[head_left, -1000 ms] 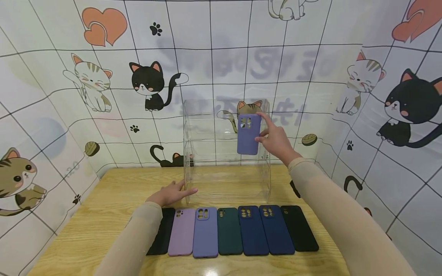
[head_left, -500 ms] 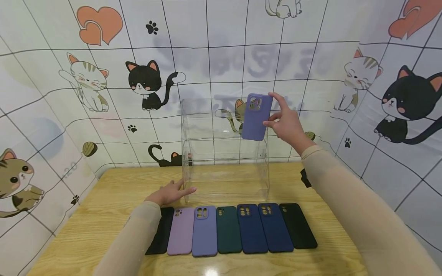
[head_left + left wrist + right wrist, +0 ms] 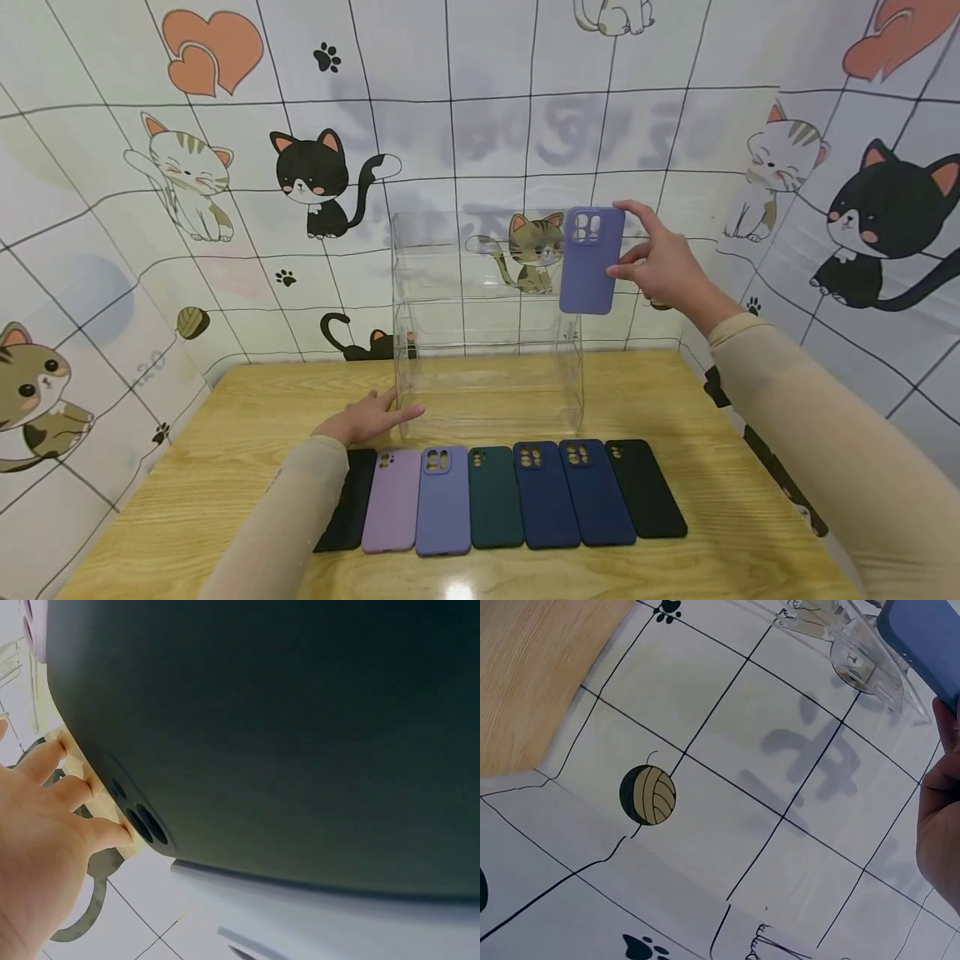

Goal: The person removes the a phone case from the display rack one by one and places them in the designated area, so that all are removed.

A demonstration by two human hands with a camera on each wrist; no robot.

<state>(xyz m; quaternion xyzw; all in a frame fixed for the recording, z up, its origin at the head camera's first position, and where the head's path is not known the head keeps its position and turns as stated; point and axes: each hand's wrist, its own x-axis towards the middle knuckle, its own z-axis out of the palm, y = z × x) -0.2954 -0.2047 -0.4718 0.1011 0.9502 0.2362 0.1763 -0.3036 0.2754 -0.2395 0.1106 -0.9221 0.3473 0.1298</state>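
Observation:
My right hand pinches a periwinkle phone case by its right edge and holds it upright in the air, by the top right corner of a clear acrylic shelf rack. A corner of that case shows in the right wrist view beside the rack's edge. My left hand rests flat on the wooden table against the rack's front left corner, fingers straight. In the left wrist view its fingers lie beside a black case.
Several phone cases lie in a row along the table's front: black, lilac, periwinkle, dark green, two navy, and black. Cat-print walls enclose the table on three sides.
My right hand has lifted the periwinkle case out from in front of the rack's upper shelf, up and to the right. The left hand has stayed put.

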